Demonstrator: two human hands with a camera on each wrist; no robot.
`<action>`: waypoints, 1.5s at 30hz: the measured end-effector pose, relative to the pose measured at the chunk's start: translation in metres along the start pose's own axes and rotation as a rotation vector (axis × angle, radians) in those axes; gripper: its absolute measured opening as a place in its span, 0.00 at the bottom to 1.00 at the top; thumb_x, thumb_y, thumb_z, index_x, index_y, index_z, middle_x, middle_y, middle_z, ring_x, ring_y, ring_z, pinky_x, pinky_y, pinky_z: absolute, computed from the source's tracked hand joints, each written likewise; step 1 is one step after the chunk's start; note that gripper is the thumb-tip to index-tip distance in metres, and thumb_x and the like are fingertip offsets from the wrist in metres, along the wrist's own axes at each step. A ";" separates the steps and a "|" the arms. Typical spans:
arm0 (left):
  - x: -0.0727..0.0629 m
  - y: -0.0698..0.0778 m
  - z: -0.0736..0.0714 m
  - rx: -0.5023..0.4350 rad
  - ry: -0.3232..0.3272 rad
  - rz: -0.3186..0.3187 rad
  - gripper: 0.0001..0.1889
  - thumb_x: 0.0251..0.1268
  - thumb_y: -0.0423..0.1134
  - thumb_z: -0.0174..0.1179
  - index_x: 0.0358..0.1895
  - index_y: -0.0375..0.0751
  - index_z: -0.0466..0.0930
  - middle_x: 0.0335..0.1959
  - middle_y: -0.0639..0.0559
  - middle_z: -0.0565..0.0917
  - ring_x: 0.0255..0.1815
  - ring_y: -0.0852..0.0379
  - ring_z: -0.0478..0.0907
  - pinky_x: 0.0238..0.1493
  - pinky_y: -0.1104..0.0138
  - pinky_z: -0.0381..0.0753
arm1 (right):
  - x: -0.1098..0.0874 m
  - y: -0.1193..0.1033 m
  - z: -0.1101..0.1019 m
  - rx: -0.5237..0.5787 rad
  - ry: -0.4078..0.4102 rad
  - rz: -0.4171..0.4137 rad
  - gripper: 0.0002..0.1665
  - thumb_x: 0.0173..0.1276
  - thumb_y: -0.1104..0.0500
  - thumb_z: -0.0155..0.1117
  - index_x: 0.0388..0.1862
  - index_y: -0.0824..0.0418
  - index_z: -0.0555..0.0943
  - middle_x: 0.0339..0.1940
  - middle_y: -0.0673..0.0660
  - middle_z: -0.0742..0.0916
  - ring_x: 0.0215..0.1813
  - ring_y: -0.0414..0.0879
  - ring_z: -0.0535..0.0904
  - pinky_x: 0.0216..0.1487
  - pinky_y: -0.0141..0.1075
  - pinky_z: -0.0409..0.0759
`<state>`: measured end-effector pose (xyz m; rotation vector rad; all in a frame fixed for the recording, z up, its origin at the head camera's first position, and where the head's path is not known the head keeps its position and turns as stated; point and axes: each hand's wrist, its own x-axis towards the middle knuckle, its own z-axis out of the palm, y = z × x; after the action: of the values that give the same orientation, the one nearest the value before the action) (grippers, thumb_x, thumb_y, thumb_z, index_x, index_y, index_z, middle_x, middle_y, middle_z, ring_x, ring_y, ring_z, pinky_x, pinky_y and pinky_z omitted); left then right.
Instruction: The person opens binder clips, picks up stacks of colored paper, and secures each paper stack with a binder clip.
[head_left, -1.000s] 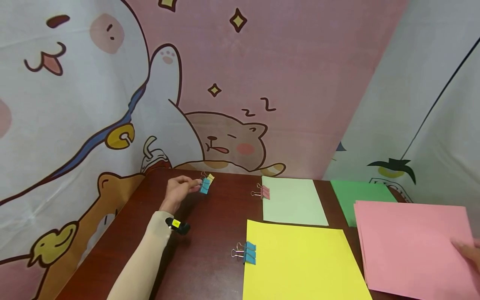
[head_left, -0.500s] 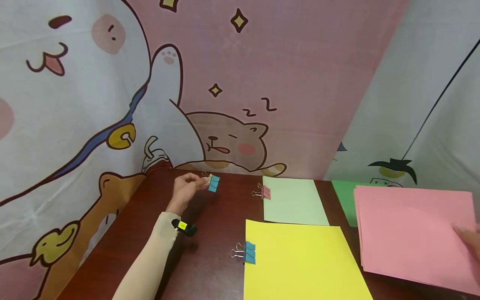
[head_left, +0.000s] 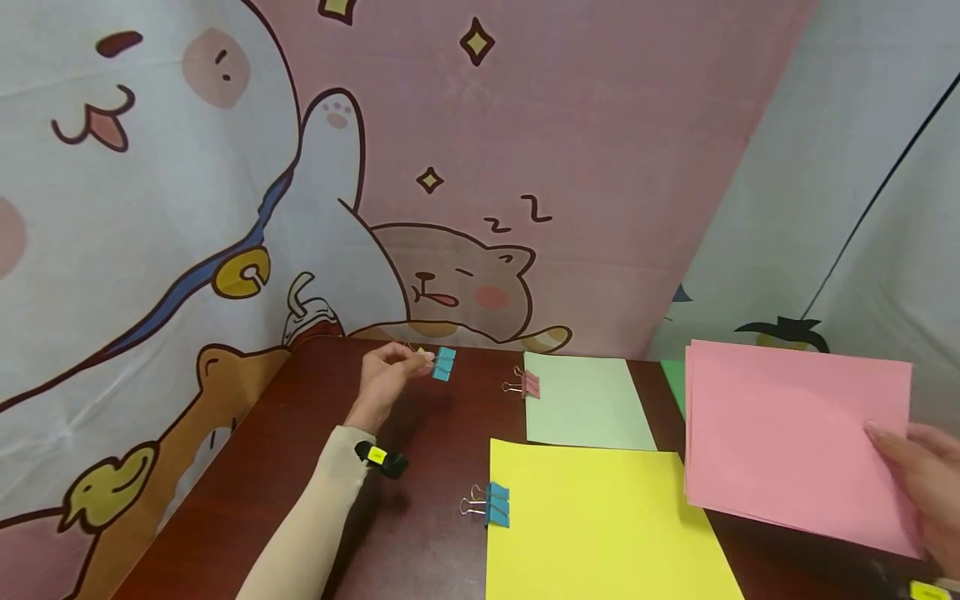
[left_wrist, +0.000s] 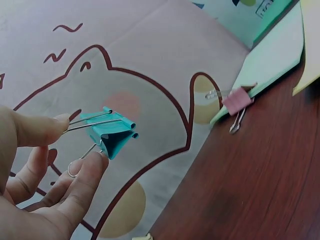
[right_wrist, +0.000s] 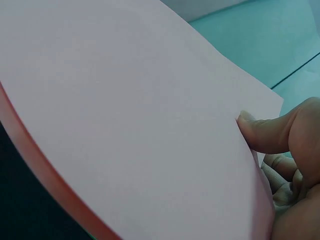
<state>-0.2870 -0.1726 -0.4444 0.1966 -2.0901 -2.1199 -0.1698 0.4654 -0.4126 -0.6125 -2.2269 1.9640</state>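
My left hand (head_left: 384, 382) pinches a blue binder clip (head_left: 444, 364) by its wire handles, above the far part of the table. In the left wrist view the thumb and fingers press on the handles of this clip (left_wrist: 111, 131), and its mouth faces away from the hand. At the right, my right hand (head_left: 921, 483) grips a small stack of pink paper (head_left: 795, 442) by its right edge. The right wrist view shows the thumb on top of the pink sheets (right_wrist: 140, 120) and the fingers behind them, partly hidden.
Yellow paper (head_left: 600, 525) with a blue binder clip (head_left: 498, 505) on its left edge lies in front. Behind it is pale green paper (head_left: 585, 404) with a pink binder clip (head_left: 531, 384). Darker green paper (head_left: 674, 382) lies partly behind the pink stack. A yellow clip (left_wrist: 142, 237) is near the left hand.
My left hand has moved right with the blue clip, away from the yellow clip, and the blue clip has turned. My right hand has raised the pink stack and brought it left.
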 end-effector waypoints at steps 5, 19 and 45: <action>-0.006 0.002 0.001 -0.032 -0.002 0.002 0.10 0.63 0.35 0.72 0.31 0.39 0.77 0.43 0.43 0.87 0.38 0.52 0.91 0.64 0.52 0.82 | -0.001 -0.005 0.035 -0.033 0.183 0.079 0.15 0.65 0.35 0.67 0.43 0.36 0.75 0.21 0.36 0.82 0.20 0.43 0.80 0.20 0.38 0.82; -0.016 0.012 0.029 -0.192 -0.083 0.061 0.12 0.61 0.31 0.71 0.27 0.39 0.75 0.37 0.47 0.91 0.37 0.51 0.91 0.51 0.59 0.89 | -0.001 -0.016 0.078 0.024 0.180 0.051 0.17 0.59 0.37 0.76 0.40 0.40 0.80 0.24 0.39 0.82 0.23 0.42 0.78 0.21 0.37 0.80; -0.035 0.025 0.064 -0.322 -0.141 0.127 0.10 0.64 0.30 0.69 0.26 0.40 0.78 0.35 0.49 0.90 0.36 0.53 0.88 0.52 0.59 0.89 | -0.006 -0.029 0.155 0.194 0.104 -0.009 0.26 0.58 0.37 0.75 0.52 0.46 0.82 0.33 0.39 0.85 0.29 0.37 0.84 0.25 0.33 0.85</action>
<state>-0.2650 -0.1032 -0.4193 -0.1255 -1.7381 -2.4092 -0.2242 0.3176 -0.4074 -0.6612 -1.9465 2.0610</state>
